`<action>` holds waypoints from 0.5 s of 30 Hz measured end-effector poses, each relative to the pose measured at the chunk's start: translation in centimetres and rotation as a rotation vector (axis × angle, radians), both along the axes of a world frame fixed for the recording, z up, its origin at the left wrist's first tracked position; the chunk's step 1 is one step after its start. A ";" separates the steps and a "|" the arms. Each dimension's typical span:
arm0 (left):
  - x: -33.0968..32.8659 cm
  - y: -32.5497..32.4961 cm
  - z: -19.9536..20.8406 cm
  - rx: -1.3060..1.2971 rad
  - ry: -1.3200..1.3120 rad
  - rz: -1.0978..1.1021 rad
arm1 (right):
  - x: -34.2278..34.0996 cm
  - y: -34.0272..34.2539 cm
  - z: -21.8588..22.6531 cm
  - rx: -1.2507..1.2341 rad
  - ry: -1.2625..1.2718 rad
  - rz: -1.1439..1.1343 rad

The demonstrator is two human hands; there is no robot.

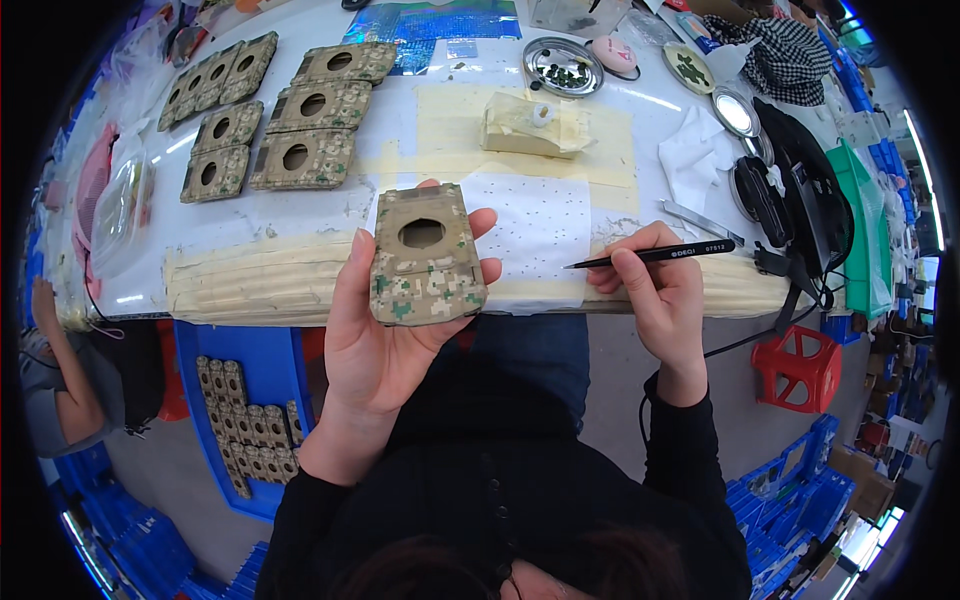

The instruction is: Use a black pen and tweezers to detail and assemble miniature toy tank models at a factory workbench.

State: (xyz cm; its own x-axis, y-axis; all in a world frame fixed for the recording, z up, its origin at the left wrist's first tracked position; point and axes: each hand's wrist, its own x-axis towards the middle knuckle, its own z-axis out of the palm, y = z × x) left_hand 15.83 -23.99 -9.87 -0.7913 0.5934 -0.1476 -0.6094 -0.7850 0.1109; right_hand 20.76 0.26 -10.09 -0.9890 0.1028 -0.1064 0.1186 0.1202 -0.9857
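My left hand is half-curled, palm up, cradling a camouflage shell with a round hole, thumb along its 9 o'clock edge and fingertips against its 3 o'clock edge. I judge it light, stiff and hollow, its matt face not very slippery; the long side edges look the safest hold, clear of the thinner rim around the hole. At 3 o'clock from it, my right hand is closed in a pinch on black tweezers; whether their tips touch I cannot tell. The tips hang over a white sheet dotted with dark specks. At 1 o'clock on the surface sits a taped block, with a metal dish of dark green bits beyond. Similar shells stand in rows at 10 to 11 o'clock; between 7 and 8, a blue tray holds more.
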 end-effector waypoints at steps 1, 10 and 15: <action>0.0 0.0 0.0 -0.005 0.002 0.003 | 0.0 0.0 0.0 0.001 0.000 0.001; 0.1 -0.3 -0.6 0.069 0.038 -0.006 | 0.0 0.0 0.0 0.054 0.006 0.028; 0.2 -0.3 -0.7 0.078 0.035 -0.005 | -0.1 0.0 0.1 0.049 0.011 0.027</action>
